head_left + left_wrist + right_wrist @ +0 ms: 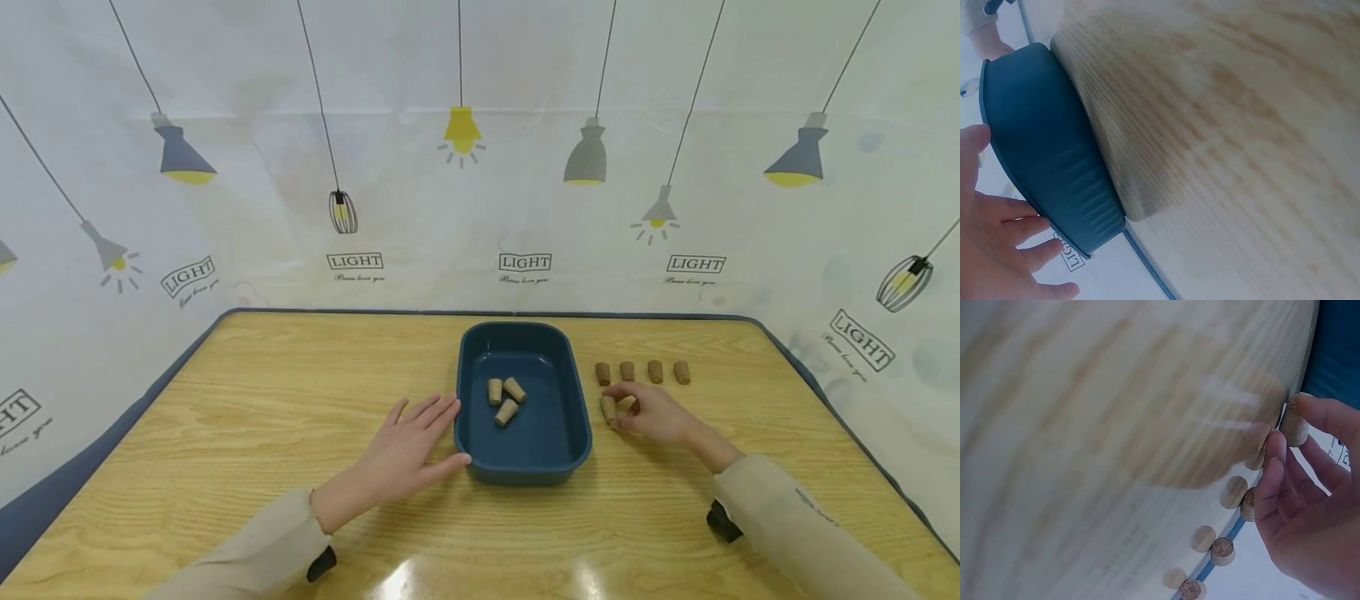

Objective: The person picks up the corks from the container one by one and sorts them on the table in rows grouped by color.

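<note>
Cork [607, 409] is sitting at the fingertips of my right hand [651, 414], which is pinching it just beside a smooth blue tray [583, 408]. Its long axis is running nearly upright in the head view, top leaning slightly trayward; its body is looking round, pale and grainy. Four browner corks [655, 372] are standing in a row beyond, on the wood-grain worktop [300, 375]. My left hand [405, 454] is spreading, touching the tray's rim; three corks [506, 412] are resting inside.

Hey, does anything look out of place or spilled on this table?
Nothing stands out: three corks lie loose in the blue tray, four corks stand in a neat row, and the right hand holds another cork. I see no spill or damage.
</note>
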The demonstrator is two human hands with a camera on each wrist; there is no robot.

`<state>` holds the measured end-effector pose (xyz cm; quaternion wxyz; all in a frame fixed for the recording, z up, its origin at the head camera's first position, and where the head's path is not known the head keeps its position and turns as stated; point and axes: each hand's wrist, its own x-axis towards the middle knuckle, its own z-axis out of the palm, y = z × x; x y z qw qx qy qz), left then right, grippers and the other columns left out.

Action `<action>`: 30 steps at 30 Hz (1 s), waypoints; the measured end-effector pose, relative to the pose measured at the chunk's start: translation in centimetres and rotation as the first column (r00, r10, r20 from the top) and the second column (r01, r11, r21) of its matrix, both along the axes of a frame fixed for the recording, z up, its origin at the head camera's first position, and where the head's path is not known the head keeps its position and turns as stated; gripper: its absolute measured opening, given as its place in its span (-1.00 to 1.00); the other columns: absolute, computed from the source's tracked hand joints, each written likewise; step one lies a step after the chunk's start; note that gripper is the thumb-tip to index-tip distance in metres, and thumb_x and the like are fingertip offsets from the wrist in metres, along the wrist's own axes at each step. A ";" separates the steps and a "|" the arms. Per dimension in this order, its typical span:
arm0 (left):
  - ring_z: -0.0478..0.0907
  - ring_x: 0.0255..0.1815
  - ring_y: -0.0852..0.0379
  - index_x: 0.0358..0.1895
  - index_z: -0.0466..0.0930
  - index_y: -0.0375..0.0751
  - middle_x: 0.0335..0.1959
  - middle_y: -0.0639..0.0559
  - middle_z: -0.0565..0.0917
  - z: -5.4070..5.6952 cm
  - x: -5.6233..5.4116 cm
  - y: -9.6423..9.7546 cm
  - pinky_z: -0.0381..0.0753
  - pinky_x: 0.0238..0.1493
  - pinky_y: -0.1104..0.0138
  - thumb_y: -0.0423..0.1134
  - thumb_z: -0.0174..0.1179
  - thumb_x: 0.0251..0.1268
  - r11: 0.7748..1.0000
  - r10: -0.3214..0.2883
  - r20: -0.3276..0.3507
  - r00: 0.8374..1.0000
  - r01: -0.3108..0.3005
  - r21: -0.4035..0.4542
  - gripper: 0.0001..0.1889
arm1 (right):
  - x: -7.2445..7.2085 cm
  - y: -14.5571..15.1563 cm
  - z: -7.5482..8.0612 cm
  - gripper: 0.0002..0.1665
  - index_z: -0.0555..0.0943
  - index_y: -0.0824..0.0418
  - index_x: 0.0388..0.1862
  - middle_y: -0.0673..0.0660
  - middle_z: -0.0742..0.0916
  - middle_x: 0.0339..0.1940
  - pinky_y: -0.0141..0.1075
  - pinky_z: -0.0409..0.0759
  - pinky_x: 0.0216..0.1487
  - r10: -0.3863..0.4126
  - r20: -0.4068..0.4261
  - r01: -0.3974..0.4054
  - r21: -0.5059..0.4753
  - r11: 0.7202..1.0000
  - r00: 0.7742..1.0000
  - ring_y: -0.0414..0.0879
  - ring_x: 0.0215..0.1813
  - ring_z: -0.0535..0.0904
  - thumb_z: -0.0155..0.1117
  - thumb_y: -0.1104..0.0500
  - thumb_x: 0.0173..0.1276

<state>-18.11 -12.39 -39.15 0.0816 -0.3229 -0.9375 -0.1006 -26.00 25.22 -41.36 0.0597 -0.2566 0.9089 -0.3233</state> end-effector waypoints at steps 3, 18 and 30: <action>0.05 0.30 -0.05 0.31 0.14 -0.23 0.30 -0.08 0.18 0.0 0.0 0.0 -0.07 0.18 -0.09 0.27 -0.19 0.21 1.000 0.000 0.000 1.000 0.000 -0.003 -0.24 | 0.1 -0.1 0.2 -0.53 0.43 0.41 0.01 0.32 0.55 -0.12 -0.29 0.44 -0.42 -0.002 -0.004 0.002 0.011 1.000 1.000 -0.15 -0.46 0.47 0.26 0.34 0.09; 0.06 0.29 -0.05 0.31 0.15 -0.23 0.30 -0.08 0.18 0.0 0.0 0.0 -0.05 0.17 -0.09 0.28 -0.19 0.21 1.000 0.001 -0.005 1.000 -0.001 -0.004 -0.24 | -0.2 0.6 -0.2 -0.52 0.45 0.39 -0.01 0.28 0.57 -0.19 -0.29 0.45 -0.47 0.091 -0.050 -0.095 -0.086 0.992 0.995 -0.17 -0.49 0.48 0.27 0.21 0.10; 0.06 0.29 -0.06 0.30 0.16 -0.26 0.30 -0.09 0.18 0.1 0.0 0.0 -0.06 0.17 -0.09 0.26 -0.16 0.21 1.000 -0.003 0.003 1.000 0.003 0.000 -0.24 | 0.3 0.0 0.8 -0.46 0.37 0.45 0.07 0.36 0.51 -0.06 -0.28 0.45 -0.42 -0.007 0.020 0.006 0.037 0.999 1.000 -0.12 -0.41 0.49 0.23 0.32 0.09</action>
